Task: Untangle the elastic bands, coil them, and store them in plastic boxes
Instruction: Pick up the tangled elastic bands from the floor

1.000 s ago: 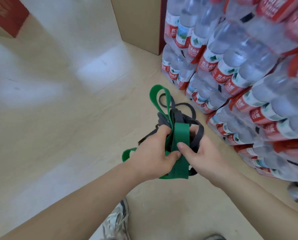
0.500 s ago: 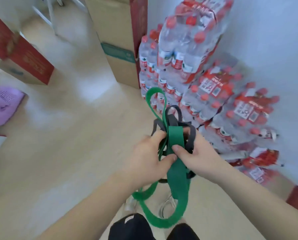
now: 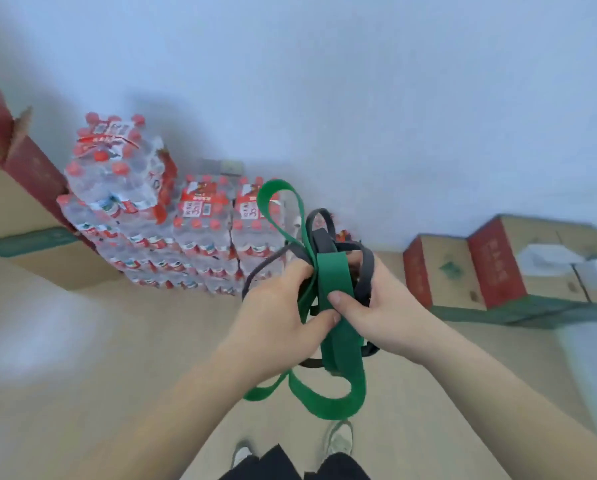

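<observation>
A wide green elastic band (image 3: pixel 335 282) is tangled with narrower dark grey bands (image 3: pixel 326 237) in a bundle held in front of me at chest height. My left hand (image 3: pixel 279 310) grips the bundle from the left, thumb against the green band. From the right, my right hand (image 3: pixel 373 303) grips it with its thumb pressed on the green strip and fingers curled behind the grey loops. Green loops stick up above the hands and hang down below them. No plastic box is in view.
Shrink-wrapped packs of water bottles (image 3: pixel 158 230) are stacked against the wall ahead on the left. Cardboard boxes stand at the far left (image 3: pixel 16 216) and at the right (image 3: pixel 497 268). My shoes (image 3: pixel 338 438) show on the beige floor below.
The view has swung up and to the right, bringing the wall and the right-hand boxes into sight. Both hands keep the same hold on the tangled bands; the green loops hang lower.
</observation>
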Motion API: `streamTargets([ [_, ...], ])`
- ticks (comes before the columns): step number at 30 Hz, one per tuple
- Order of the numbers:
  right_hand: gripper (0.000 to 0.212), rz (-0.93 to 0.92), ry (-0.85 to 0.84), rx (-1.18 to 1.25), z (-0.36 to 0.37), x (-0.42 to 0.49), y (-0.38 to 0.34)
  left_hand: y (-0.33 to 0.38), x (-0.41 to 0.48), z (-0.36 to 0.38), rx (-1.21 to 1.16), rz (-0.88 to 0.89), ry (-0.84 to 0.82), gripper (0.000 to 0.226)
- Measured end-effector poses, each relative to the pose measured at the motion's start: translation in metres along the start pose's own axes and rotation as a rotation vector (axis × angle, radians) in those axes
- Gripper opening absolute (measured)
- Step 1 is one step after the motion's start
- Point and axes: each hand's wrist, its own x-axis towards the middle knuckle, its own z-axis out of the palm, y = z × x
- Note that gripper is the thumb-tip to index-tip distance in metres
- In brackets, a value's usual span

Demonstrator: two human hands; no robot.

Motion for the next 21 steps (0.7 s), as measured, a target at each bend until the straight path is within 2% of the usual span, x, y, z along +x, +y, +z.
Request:
streamTargets([
  [9,0.037,0.095,0.342,0.074,-0.194,-0.149,0.107,0.177,0.024,0.184,-0.022,0.196,-0.225,0.038],
  [14,0.036,0.142,0.448,0.094,-0.305,-0.215,0.176,0.270,0.042,0.300,-0.038,0.237,-0.322,0.041],
  [21,0.035,0.208,0.513,0.081,-0.434,-0.252,0.260,0.360,0.087,0.436,-0.069,0.260,-0.429,0.044],
])
